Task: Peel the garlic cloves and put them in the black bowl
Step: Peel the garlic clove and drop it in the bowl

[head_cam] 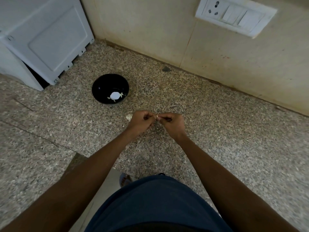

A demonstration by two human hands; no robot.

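Note:
A black bowl (pixel 110 88) stands on the speckled granite counter (pixel 217 128), to the upper left of my hands. Several pale peeled cloves (pixel 117 97) lie in its bottom around a bright white glare spot. My left hand (pixel 140 122) and my right hand (pixel 172 123) meet above the counter, and both pinch one small pale garlic clove (pixel 157 117) between their fingertips. A piece of garlic (pixel 129 117) lies on the counter just left of my left hand, partly hidden by it.
A white appliance (pixel 43 39) stands at the back left, close to the bowl. The tiled wall (pixel 167 30) runs along the back, with a socket and switch plate (pixel 234 17) at the upper right. Small skin flakes lie near my hands.

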